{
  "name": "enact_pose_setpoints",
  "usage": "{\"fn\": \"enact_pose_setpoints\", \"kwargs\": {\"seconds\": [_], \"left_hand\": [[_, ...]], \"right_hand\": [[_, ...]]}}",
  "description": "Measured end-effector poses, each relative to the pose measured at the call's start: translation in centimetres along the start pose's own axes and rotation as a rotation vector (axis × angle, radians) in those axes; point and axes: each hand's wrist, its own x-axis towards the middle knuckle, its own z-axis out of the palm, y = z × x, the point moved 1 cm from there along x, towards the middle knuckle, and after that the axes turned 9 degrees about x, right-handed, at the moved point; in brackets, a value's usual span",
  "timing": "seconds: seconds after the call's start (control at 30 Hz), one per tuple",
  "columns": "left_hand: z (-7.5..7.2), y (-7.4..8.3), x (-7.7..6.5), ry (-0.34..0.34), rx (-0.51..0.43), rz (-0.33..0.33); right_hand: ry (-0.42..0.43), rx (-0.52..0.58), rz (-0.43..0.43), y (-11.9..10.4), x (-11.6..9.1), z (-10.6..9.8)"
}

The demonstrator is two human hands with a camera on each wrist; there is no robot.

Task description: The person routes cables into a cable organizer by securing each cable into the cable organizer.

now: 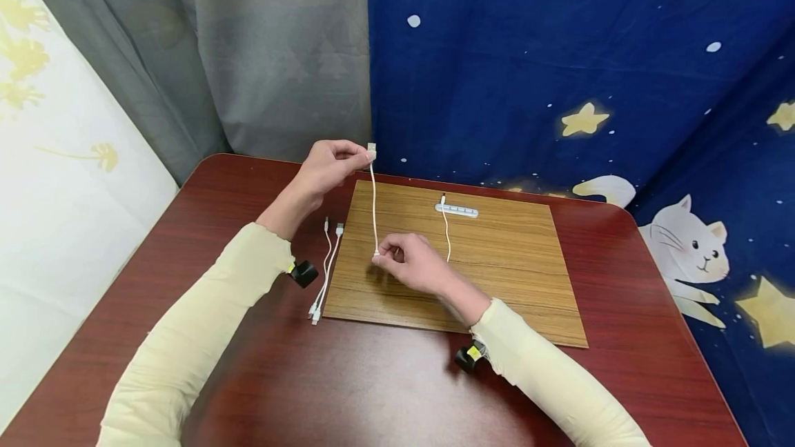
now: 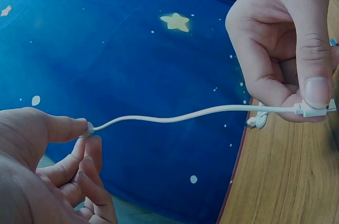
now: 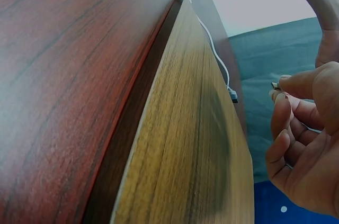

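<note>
A short white USB cable (image 1: 375, 205) hangs between my two hands above the wooden board. My left hand (image 1: 328, 166) pinches its USB plug (image 1: 371, 151) between thumb and fingers, at the board's far left corner. Lower down, my right hand (image 1: 415, 265) pinches the small connector (image 2: 314, 112) at the other end; its metal tip pokes out past the thumb in the left wrist view. On the board, a light-coloured cable clip strip (image 1: 462, 212) has another white cable (image 1: 447, 233) in its left end. That cable's lower part is hidden behind my right hand.
More white cables (image 1: 330, 264) lie on the red-brown table (image 1: 273, 378), beside the left edge of the wooden board (image 1: 515, 274). Grey curtain (image 1: 279, 54) and blue starry curtain (image 1: 497, 88) hang behind the table's far edge.
</note>
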Motion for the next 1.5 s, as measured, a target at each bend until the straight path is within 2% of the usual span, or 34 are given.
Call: {"fn": "enact_pose_setpoints", "kwargs": {"seconds": [0.83,1.5], "left_hand": [[1.6,0.4,0.9,-0.001,0.010,-0.018],[2.5,0.9,1.1,-0.012,0.008,-0.021]], "right_hand": [[0.015,0.051,0.051,0.8,-1.0,-0.8],[0.031,0.077,0.048,1.4,-1.5,-1.1]]}}
